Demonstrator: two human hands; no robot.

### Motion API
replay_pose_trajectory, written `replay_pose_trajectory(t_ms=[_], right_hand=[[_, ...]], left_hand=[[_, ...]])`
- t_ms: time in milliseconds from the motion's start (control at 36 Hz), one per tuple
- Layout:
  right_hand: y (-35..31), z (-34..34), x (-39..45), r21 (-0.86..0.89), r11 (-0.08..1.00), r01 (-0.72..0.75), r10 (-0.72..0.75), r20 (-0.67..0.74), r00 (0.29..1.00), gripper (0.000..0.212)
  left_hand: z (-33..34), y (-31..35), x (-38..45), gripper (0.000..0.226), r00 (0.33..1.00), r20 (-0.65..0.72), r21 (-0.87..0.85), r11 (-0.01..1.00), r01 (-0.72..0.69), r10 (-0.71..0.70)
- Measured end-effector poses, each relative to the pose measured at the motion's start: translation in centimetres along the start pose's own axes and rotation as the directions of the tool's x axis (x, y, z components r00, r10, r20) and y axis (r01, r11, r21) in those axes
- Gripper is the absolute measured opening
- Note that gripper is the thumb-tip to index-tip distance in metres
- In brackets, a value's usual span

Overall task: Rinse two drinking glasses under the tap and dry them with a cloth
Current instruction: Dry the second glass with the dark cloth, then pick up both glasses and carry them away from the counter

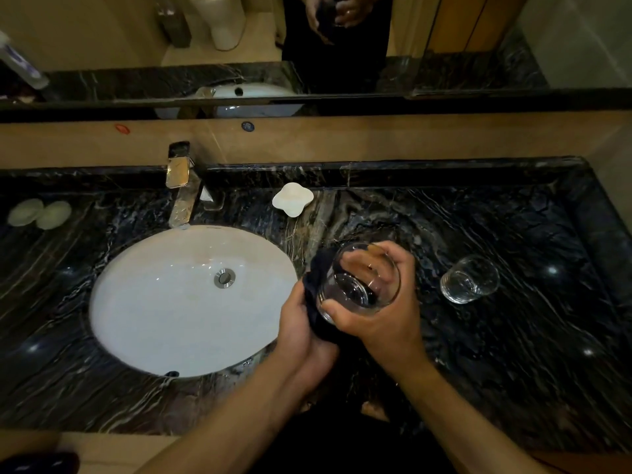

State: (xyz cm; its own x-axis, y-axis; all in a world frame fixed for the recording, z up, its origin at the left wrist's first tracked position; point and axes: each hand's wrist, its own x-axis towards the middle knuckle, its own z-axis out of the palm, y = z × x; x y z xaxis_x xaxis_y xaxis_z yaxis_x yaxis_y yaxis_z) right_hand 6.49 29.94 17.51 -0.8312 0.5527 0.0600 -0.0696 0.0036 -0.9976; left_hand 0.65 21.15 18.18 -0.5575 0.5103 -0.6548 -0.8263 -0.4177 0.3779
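Much of the dark cloth (316,285) is lost against the black marble and behind the hands, so its full extent cannot be made out; only a bunched fold shows between them. Two pale round items (39,213) at the far left of the worktop are too dim to identify. The mirror (136,35) is cut off at the top edge, showing only a blurred reflection of the hands.

The worktop (496,354) is black marble with white veining, lit with a few glints. A white oval basin (164,302) is sunk into it on the left, with a chrome drain and a square chrome tap (181,189) behind it. A white lobed soap dish (292,199) sits behind the basin's right side, near the back ledge.

The left hand (301,333) is closed around the cloth, pressing it against the tilted drinking glass (359,282). The right hand (383,302) grips that glass from the far side, fingers curled over its wall and thumb on the near rim. This glass is held above the worktop just right of the basin. The second glass (469,278) stands on the worktop well to the right, apart from both hands.
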Motion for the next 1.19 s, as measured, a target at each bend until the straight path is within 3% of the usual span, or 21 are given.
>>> replay_pose_trajectory(t_ms=[139,250,361,417,528,611,694,806,889,1056,1194], right_hand=[[0.6,-1.3,1.5,-0.093,0.995,0.043,-0.044,-0.013,0.999,0.083],[2.0,-3.3,1.8,-0.173,0.985,0.024,-0.031,-0.038,0.999,0.085],[3.5,-5.4,1.4,-0.270,0.961,-0.066,0.048,-0.075,0.996,0.086],[4.4,-6.4,1.0,-0.295,0.949,-0.109,0.084,-0.098,0.992,0.084],[6.0,-7.7,0.1,-0.315,0.931,-0.185,0.150,-0.130,0.980,0.084],[7.1,-8.4,-0.7,-0.304,0.918,-0.254,0.216,-0.155,0.964,0.086],[7.7,-8.7,-1.6,-0.287,0.911,-0.296,0.259,-0.161,0.952,0.088],[8.2,-8.8,-2.6,-0.254,0.904,-0.345,0.304,-0.190,0.934,0.095],[8.6,-9.0,-3.2,-0.256,0.896,-0.364,0.313,-0.219,0.924,0.087],[9.1,-9.2,-4.0,-0.246,0.906,-0.344,0.279,-0.262,0.924,0.083],[9.1,-9.8,-4.5,-0.245,0.909,-0.337,0.259,-0.303,0.917,0.083]], left_hand=[[-0.8,-1.4,-1.1,0.044,0.988,-0.012,-0.001,0.988,0.154,-0.154],[-2.1,-1.5,-1.7,0.036,0.979,0.014,0.075,0.977,0.200,-0.201],[-3.4,-0.7,-1.7,0.035,0.989,-0.017,0.248,0.957,0.150,-0.150],[-4.0,-0.1,-1.1,0.029,0.996,-0.088,0.411,0.909,0.068,-0.035],[-6.0,0.9,2.0,0.026,0.973,-0.074,0.790,0.609,-0.075,0.217],[-7.0,1.5,4.8,0.021,0.951,-0.020,0.884,0.450,-0.127,0.309],[-6.5,2.6,7.9,0.036,0.921,0.092,0.952,0.239,-0.193,0.379],[-4.9,4.4,11.7,0.053,0.879,0.345,0.935,-0.203,-0.291,0.330],[-3.3,5.3,14.5,0.049,0.848,0.497,0.813,-0.439,-0.382,0.183],[-0.3,6.3,20.3,0.043,0.821,0.571,0.586,-0.697,-0.414,-0.008],[0.0,6.3,23.6,0.043,0.822,0.560,0.491,-0.759,-0.427,-0.099]])
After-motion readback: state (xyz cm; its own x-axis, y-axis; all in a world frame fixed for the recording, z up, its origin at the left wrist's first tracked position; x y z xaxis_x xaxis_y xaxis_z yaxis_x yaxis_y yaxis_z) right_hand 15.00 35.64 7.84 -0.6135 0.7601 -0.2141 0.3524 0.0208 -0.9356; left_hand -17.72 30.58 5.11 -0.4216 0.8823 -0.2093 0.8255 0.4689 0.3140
